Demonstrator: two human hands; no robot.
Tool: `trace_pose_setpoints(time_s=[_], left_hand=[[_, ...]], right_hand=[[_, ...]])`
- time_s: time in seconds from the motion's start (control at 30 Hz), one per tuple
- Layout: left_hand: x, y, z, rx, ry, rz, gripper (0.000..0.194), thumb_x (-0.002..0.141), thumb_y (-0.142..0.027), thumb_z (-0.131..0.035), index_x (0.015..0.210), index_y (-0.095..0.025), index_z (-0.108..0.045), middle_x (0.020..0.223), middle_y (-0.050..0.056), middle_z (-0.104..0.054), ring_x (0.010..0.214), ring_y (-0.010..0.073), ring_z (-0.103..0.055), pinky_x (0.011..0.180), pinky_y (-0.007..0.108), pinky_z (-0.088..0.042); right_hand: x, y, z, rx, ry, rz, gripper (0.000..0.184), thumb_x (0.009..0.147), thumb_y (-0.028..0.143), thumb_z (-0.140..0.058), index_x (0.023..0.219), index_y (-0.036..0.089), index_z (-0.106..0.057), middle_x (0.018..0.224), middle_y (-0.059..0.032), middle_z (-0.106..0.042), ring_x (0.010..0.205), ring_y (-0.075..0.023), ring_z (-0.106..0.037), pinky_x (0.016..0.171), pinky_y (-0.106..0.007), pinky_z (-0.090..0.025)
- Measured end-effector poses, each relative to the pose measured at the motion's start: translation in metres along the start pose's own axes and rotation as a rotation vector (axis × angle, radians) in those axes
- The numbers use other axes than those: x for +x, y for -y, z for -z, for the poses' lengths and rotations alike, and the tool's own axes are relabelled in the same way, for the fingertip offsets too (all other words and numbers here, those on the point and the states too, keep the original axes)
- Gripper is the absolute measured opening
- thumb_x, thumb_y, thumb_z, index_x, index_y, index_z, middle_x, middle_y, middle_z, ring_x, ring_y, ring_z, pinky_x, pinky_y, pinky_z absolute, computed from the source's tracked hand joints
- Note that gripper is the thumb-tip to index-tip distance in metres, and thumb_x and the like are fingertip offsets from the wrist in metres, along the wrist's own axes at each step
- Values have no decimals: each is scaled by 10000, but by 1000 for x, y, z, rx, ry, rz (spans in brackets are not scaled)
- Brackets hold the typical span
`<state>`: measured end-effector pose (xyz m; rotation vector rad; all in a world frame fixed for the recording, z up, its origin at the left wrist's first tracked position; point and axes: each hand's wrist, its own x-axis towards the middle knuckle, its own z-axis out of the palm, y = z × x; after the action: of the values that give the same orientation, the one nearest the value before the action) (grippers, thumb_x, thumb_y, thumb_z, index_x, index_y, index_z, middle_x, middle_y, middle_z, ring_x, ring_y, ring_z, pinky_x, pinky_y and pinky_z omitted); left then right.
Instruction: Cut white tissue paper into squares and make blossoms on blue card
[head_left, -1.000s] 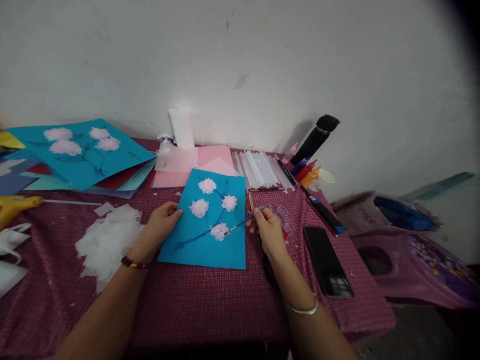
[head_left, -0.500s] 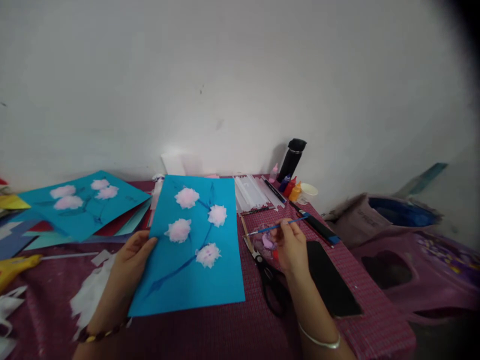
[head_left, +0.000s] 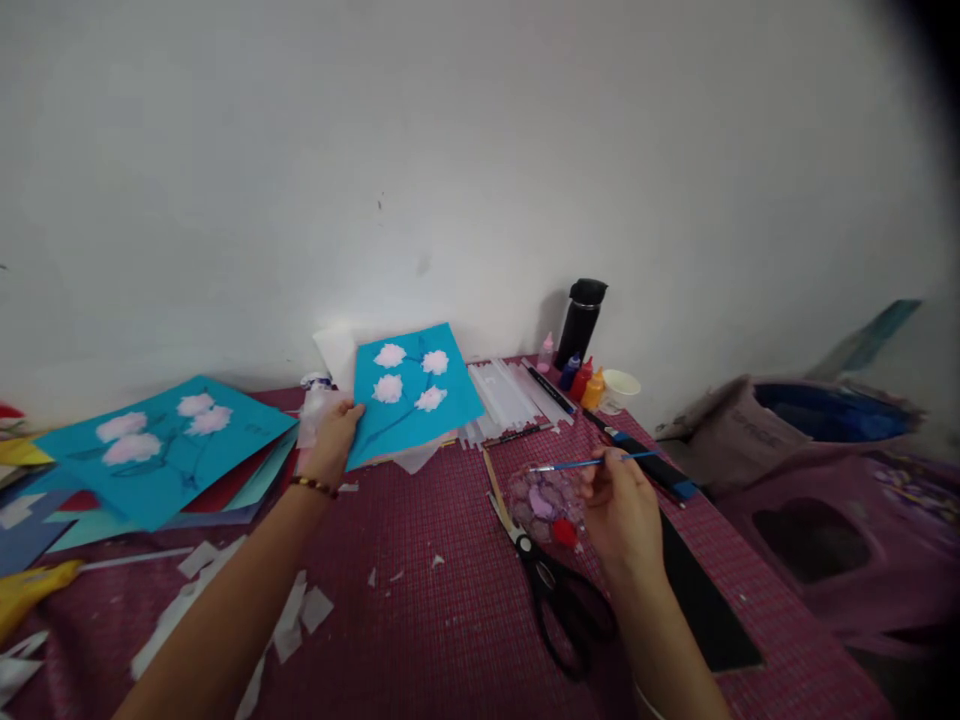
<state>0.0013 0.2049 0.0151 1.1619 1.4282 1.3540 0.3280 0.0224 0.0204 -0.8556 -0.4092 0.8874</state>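
Observation:
My left hand (head_left: 332, 437) is stretched toward the back of the table and grips the left edge of a blue card (head_left: 411, 392) with pink-white tissue flowers and painted stems. The card rests far back, near the wall. My right hand (head_left: 621, 508) pinches a thin blue paintbrush (head_left: 581, 465), held level over a clear paint palette (head_left: 546, 501) with pink, purple and red paint. Black-handled scissors (head_left: 551, 590) lie just in front of the palette.
A second flower card (head_left: 161, 440) tops a paper stack at left. White strips (head_left: 506, 393), paint bottles (head_left: 582, 377), a black flask (head_left: 580, 322) and a paper cup (head_left: 619, 386) stand at the back. A phone (head_left: 701, 605) lies beside my right wrist. Paper scraps (head_left: 296, 615) litter the red cloth (head_left: 427, 650).
My left hand has carried the blue flower card away from in front of me to the back of the table. The right hand drew the brush back over the palette.

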Motion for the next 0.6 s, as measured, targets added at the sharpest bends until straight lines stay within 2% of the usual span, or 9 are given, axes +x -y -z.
trace_pose_setpoints(time_s=[0.07,0.17,0.23,0.33,0.47,0.6], left_hand=[[7,5,-14,16,56,51,232,741,-356,-687,797,-136,-637,639,-13,-629,605,158,-597,639,314,-511],[9,17,-41,40,121,111,234,884,-326,-580,1009,-131,-614,932,45,-652,773,159,-629,701,345,-535],[10,25,-60,49,145,123,288,896,-325,-566,1120,-145,-584,1083,77,-625,892,189,-628,758,384,-541],[13,34,-80,66,142,117,325,895,-326,-568,1170,-154,-565,1150,90,-604,953,211,-619,794,412,-537],[16,31,-87,112,88,76,318,896,-330,-566,1160,-153,-569,1138,86,-607,940,206,-621,786,407,-538],[8,9,-76,181,34,-5,229,848,-277,-598,1020,-126,-611,949,69,-650,811,189,-631,702,345,-531]], right_hand=[[3,0,4,-16,-13,8,199,737,348,-718,744,189,-600,526,59,-589,425,-71,-483,416,-167,-383],[8,1,11,-27,-23,20,184,753,351,-699,758,192,-607,519,59,-576,438,-77,-489,428,-172,-397],[11,1,16,-43,-33,26,174,757,350,-690,766,192,-617,522,54,-573,443,-82,-488,429,-177,-399],[14,-1,23,-76,-80,42,153,753,326,-687,758,191,-617,553,45,-581,459,-89,-495,416,-181,-389],[16,-4,21,-82,-71,31,133,756,305,-672,751,191,-604,536,46,-580,454,-88,-489,423,-181,-386],[12,0,11,-109,-89,58,164,747,342,-660,740,193,-590,510,64,-562,423,-77,-455,418,-182,-370]])
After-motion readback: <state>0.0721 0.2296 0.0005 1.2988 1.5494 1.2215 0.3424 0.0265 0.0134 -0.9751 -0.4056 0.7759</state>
